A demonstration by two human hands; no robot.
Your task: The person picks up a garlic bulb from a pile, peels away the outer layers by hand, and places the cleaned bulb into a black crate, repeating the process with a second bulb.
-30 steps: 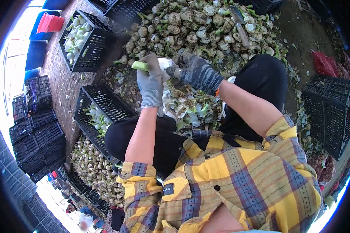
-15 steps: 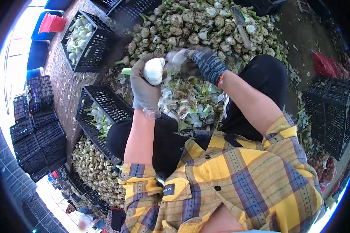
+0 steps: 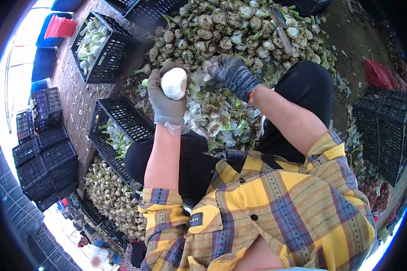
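My left hand [image 3: 163,97], in a pale grey glove, is wrapped round a peeled white garlic bulb [image 3: 173,84], whose green stem pokes out on the left. To its right, my right hand [image 3: 231,73], in a dark patterned glove, has its fingers curled at a small pale scrap too unclear to name. The two hands are apart. Below and between them lie loose peels and leaves [image 3: 221,119]. Just beyond is a heap of dirty garlic bulbs [image 3: 221,29], with a knife-like tool [image 3: 282,38] lying on it.
Black crates with white bulbs stand at the upper left [image 3: 106,63] and beside my left knee [image 3: 122,119]. Another garlic pile [image 3: 111,194] is at lower left. Stacked black crates stand at far left [image 3: 47,162] and right [image 3: 382,131]. A person [image 3: 101,254] is at bottom left.
My left hand has shifted slightly left and turned the bulb. My right hand has drawn away from the bulb, leaving a gap, and its fingers now show more clearly.
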